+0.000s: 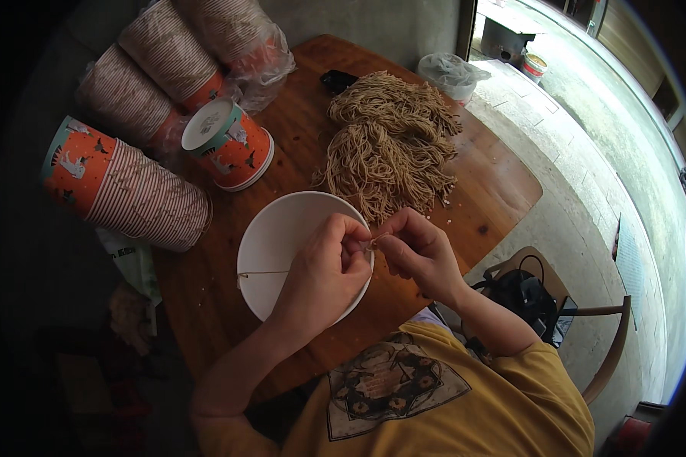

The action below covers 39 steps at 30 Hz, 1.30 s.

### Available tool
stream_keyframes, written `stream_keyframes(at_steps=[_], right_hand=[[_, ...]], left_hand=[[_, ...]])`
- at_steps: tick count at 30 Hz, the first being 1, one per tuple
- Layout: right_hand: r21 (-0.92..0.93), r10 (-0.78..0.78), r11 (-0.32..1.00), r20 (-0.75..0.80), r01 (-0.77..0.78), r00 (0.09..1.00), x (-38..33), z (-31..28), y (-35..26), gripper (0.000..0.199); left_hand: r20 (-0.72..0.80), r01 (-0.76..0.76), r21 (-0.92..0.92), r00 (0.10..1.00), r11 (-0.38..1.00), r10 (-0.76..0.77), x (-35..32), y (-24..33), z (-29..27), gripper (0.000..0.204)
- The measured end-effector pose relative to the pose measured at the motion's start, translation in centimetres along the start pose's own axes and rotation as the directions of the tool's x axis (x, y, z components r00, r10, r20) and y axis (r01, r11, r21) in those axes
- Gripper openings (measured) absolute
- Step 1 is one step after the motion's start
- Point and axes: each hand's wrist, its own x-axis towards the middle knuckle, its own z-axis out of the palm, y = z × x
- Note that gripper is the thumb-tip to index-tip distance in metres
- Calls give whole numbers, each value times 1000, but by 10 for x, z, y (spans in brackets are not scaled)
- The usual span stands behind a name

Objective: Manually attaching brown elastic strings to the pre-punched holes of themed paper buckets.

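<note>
A white paper bucket [270,228] sits on the wooden table in front of me, its open mouth facing up. A thin tan string [265,273] runs across the mouth from a small knot at the left rim and passes under my left hand [328,263]. At the right rim, my left fingertips are pinched on the string. My right hand [425,255] pinches the string's end just outside that rim, thumb against forefinger. The fingers partly hide the knot area between them. Beyond the bucket lies a large heap of cut tan strings [392,152].
Left of the bucket are an upside-down orange printed bucket [232,148] and a lying stack of nested buckets [145,198]. More bucket stacks [168,57] in clear plastic stand behind. A bagged white tub [453,80] is past the table. A chair [613,350] with a black bag [518,297] stands right.
</note>
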Motion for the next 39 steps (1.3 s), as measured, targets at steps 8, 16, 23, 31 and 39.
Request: stream_keyframes(at_steps=[8, 16, 23, 31, 39], right_hand=[[28, 5, 1000, 3, -5, 1000, -1, -1, 0, 14], [3, -21, 1000, 27, 21, 999, -2, -2, 3, 13], [-29, -71, 997, 46, 72, 996, -2, -3, 5, 12], [-112, -190, 975, 37, 193, 981, -5, -5, 16, 14], [-202, -190, 961, 10, 188, 982, -8, -6, 16, 11]], left_hand=[[-33, -50, 124, 998, 991, 55, -2, 1, -2, 12], [107, 105, -333, 992, 937, -73, 2, -12, -2, 12], [1, -6, -115, 1000, 993, 6, 1, 3, 1, 15], [-17, -69, -22, 997, 997, 69, 0, -1, 1, 13], [-20, -55, -7, 998, 998, 54, 0, 1, 1, 11]])
